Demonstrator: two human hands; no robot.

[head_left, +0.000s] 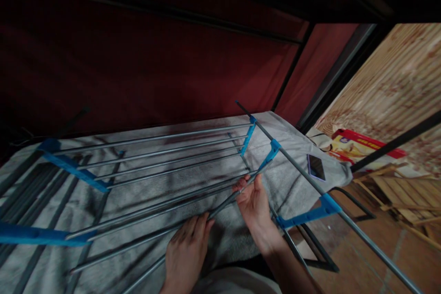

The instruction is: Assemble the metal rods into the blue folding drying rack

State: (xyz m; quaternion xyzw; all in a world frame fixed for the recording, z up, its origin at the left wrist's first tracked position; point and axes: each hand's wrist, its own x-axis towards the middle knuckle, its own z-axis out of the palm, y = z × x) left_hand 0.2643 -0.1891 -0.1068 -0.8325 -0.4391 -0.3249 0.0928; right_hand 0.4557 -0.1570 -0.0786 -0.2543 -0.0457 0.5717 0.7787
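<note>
Rod [223,203], gripped by left hand [189,250] and right hand [254,200], runs toward the right side's middle blue bracket [269,156] (fitting seems the step); the next move likely calls for aligning its far end.

Slim grey rod [223,204], slanting; grey rack [155,138], blue-jointed
</note>
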